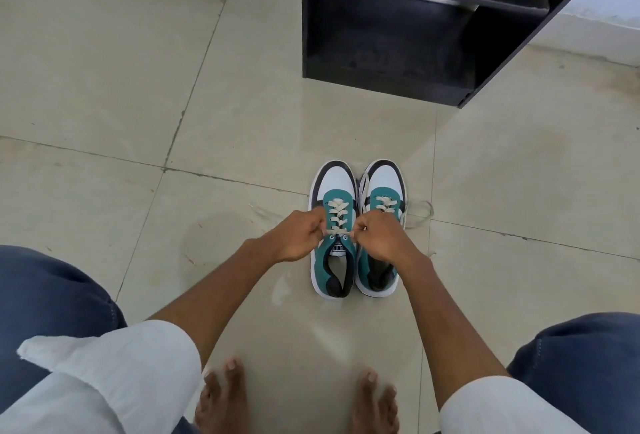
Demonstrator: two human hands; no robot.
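Note:
Two teal, white and black sneakers stand side by side on the tiled floor, toes pointing away from me. The left sneaker [334,191] has cream laces crossed up its tongue. My left hand [298,236] pinches the lace end at the top left eyelet. My right hand [379,238] pinches the lace end at the top right eyelet of the same shoe and covers part of the right sneaker [382,184]. The right sneaker's loose laces [420,213] trail onto the floor at its right side.
A black open shelf unit [398,35] stands on the floor beyond the shoes, against a white wall. My bare feet [221,399] and knees in blue trousers [52,305] are at the bottom of the view. Beige floor tiles [121,70] spread to the left.

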